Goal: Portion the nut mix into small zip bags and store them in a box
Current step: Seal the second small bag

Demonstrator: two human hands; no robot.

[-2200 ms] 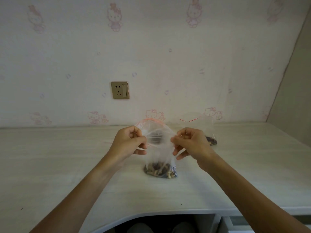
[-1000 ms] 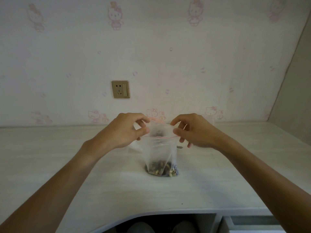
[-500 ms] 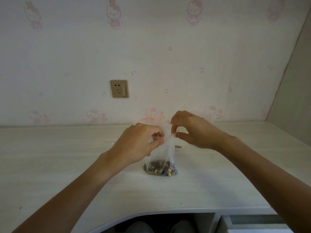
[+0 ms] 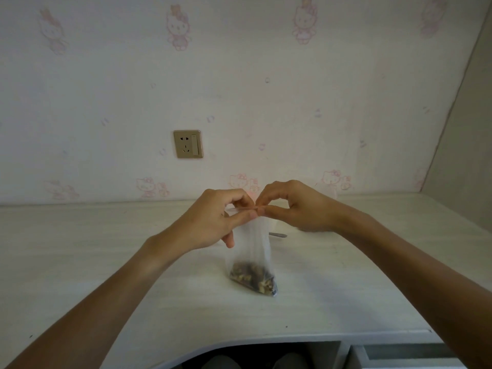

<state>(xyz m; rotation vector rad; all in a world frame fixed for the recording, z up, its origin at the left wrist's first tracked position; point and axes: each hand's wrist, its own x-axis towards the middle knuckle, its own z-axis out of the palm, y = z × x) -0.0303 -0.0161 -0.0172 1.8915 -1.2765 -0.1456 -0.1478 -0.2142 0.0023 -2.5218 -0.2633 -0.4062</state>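
- A small metallic object lies on the desk just behind the bag; only one end shows past the plastic, and what it is cannot be told.
- Pale plastic shows beyond the right hand, mostly hidden by the hand and too faint to identify.
- Below the curved front edge of the pale wood-grain desk, dark shapes are cut off by the frame; a drawer edge shows at lower right.
- The small clear plastic zip bag stands upright near the middle of the desk, a brown nut mix settled in its bottom.
- The left hand pinches the bag's top strip between thumb and forefinger, remaining fingers curled below.
- The right hand pinches the same strip right beside it, thumb and forefinger tips nearly meeting the left hand's, wrist raised.
- Both forearms reach in from the lower corners.
- A beige wall socket sits on cartoon-cat wallpaper behind.
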